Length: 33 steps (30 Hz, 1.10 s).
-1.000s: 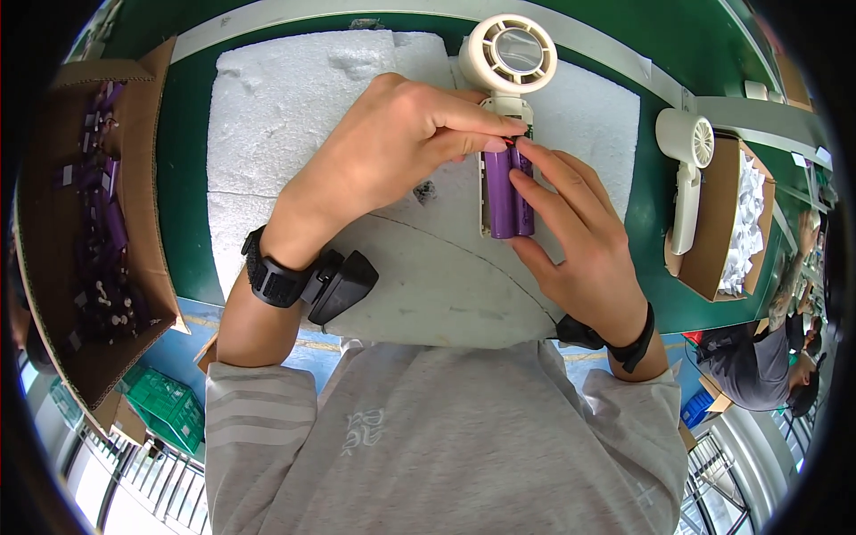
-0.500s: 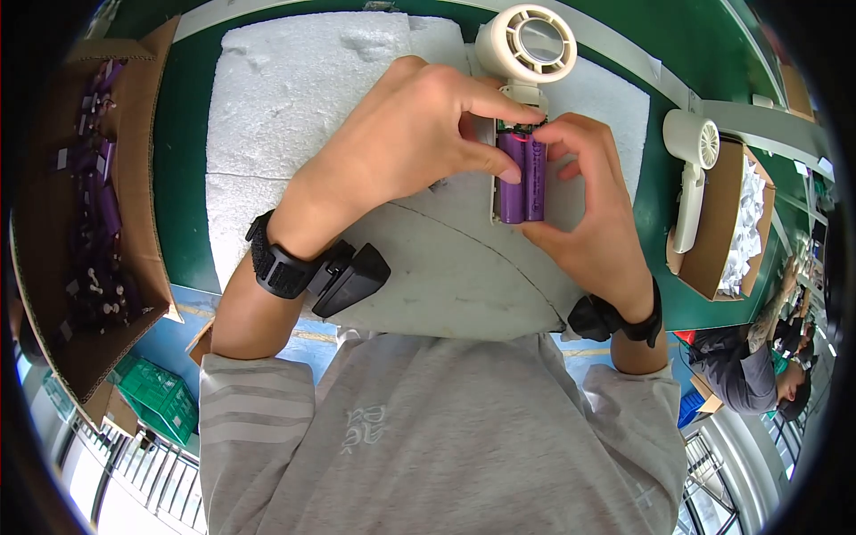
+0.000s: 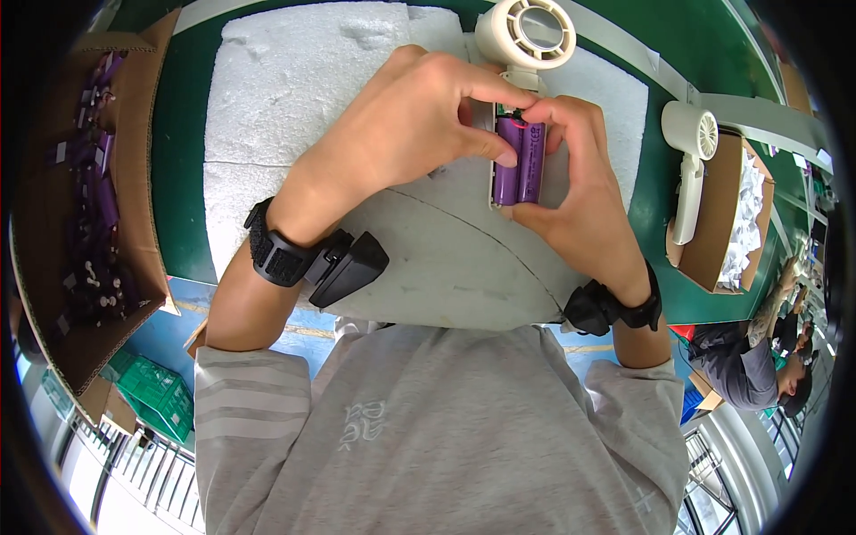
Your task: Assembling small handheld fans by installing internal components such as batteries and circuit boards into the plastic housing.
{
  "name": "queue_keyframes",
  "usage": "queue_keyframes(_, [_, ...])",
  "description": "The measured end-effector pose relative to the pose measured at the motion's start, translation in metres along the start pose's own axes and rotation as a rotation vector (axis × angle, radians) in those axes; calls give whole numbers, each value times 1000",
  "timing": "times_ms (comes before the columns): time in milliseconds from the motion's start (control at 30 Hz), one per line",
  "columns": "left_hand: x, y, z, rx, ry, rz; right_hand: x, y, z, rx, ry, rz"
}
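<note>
In the head view, at one o'clock, the cream hand fan (image 3: 524,36) lay head toward twelve. Two purple batteries (image 3: 531,162) sat side by side in its open handle (image 3: 491,183), so seating them looked mostly done; a red wire (image 3: 518,123) showed above them, and covering seemed left. The left hand (image 3: 401,134) pinched the fan; the right hand (image 3: 593,201) spanned it, thumb low, forefinger high.

The top edge is clipping the round cream fan head (image 3: 524,34); left fingers (image 3: 487,144) are partly hiding a purple cylinder (image 3: 506,185).
</note>
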<state>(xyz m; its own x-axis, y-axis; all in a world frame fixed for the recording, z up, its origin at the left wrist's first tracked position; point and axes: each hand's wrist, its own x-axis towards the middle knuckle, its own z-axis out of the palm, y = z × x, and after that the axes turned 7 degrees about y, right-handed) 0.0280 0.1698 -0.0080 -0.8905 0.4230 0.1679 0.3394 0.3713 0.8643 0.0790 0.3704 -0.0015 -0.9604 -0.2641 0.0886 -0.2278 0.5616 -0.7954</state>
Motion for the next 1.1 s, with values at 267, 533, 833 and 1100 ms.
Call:
queue_keyframes(267, [5, 3, -2, -14, -72, -109, -6, 6, -10, -97, -6, -120])
queue_keyframes(533, [0, -3, -1, -78, -27, 85, -15, -3, -10, -435, -1, -337])
queue_keyframes(833, [0, -4, 7, -150, 126, 81, 10, 7, -8, -451, 130, -296])
queue_keyframes(1100, [1, -10, 4, -110, 55, 34, 74, 12, -88, -714, 441, -182])
